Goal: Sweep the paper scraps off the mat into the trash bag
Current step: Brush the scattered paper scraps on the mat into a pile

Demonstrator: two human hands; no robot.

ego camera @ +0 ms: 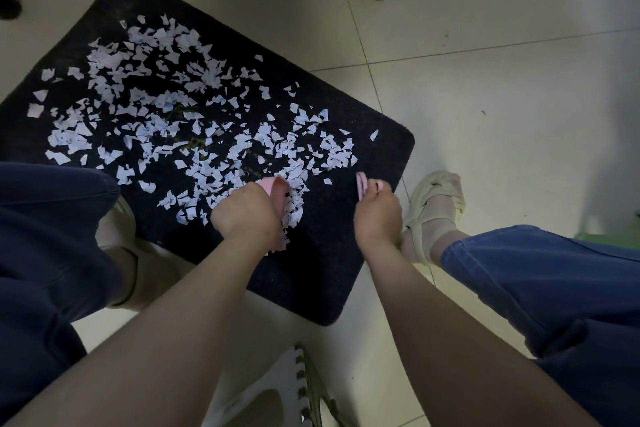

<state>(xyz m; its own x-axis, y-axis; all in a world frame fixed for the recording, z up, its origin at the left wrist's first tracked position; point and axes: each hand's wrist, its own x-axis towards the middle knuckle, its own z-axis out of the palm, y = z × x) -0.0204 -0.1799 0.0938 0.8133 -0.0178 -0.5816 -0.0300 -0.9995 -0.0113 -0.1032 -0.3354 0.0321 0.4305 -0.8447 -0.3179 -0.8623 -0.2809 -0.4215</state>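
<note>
Looking down, I see a dark mat (329,253) lying on the tiled floor (485,114), with white paper scraps (166,107) strewn over most of it, from its far corner to its right edge. My left hand (242,215) curls round a pink tool (277,194) among the scraps toward the mat's near edge. My right hand (377,215) grips a thin pink piece (362,184) at the mat's right edge.
</note>
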